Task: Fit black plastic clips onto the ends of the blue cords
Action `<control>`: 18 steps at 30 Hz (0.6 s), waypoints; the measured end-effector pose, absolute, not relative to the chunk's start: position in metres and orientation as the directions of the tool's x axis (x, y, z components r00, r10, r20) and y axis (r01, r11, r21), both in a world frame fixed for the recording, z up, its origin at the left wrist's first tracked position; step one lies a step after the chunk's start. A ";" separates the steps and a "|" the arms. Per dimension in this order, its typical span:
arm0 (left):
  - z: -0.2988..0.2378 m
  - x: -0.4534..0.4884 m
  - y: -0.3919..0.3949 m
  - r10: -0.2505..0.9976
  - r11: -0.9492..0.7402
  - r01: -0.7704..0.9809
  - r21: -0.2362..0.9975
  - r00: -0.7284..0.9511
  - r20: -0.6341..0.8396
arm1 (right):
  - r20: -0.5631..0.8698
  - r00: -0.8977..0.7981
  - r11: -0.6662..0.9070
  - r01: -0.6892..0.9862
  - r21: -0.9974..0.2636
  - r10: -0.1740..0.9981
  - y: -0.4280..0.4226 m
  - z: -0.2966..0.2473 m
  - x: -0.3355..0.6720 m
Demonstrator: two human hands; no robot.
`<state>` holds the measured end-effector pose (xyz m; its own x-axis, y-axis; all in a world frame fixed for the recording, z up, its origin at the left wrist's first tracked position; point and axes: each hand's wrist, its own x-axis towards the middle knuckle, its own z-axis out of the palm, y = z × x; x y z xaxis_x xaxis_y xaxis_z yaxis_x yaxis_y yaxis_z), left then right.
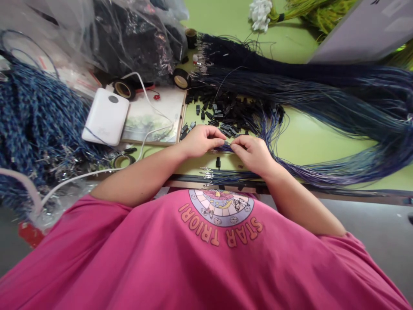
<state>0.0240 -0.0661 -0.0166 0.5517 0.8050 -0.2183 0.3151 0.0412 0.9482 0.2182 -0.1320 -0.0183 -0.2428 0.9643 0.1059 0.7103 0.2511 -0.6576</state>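
Note:
My left hand [201, 140] and my right hand [253, 154] meet above the table's near edge, thumb and fingers of each pinched together. Their fingertips almost touch; something small and dark lies between them, too small to make out. Just below and behind the fingers run thin blue wires [222, 149]. A heap of small black connector housings [232, 107] spreads beyond my hands. One single black housing [218, 162] lies nearer to me, between my wrists. Close to the front edge, a bundle of dark wires with bare metal terminals [209, 174] passes under my right forearm.
A thick hank of dark blue wires [306, 88] curves around the right side. To the left are a picture-covered book [151, 125], a white power bank [106, 116] with its cable, tape rolls [181, 79] and twisted blue wires [38, 116]. A pale panel [358, 34] stands at back right.

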 end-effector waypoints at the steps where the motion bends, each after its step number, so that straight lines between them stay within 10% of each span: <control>1: -0.016 0.023 -0.065 0.815 0.049 0.314 0.948 0.537 -0.220 | 0.138 -0.286 0.310 0.745 -0.590 0.948 -0.132 -0.016 0.223; 4: -0.013 0.019 -0.062 0.825 0.010 0.356 0.935 0.526 -0.209 | 0.186 -0.297 0.349 0.843 -0.409 0.937 -0.130 -0.001 0.251; 8: -0.009 0.014 -0.064 0.726 -0.182 0.503 0.845 0.648 -0.230 | 0.382 0.160 -0.034 0.948 -0.317 0.910 -0.118 0.009 0.310; 11: -0.011 0.014 -0.071 0.627 -0.345 0.594 0.727 0.722 -0.292 | 0.195 0.290 -0.260 0.951 -0.168 0.937 -0.107 -0.004 0.340; 18: -0.017 0.019 -0.083 0.575 -0.471 0.581 0.664 0.773 -0.268 | 0.244 0.244 -0.212 0.966 -0.150 0.939 -0.114 -0.004 0.324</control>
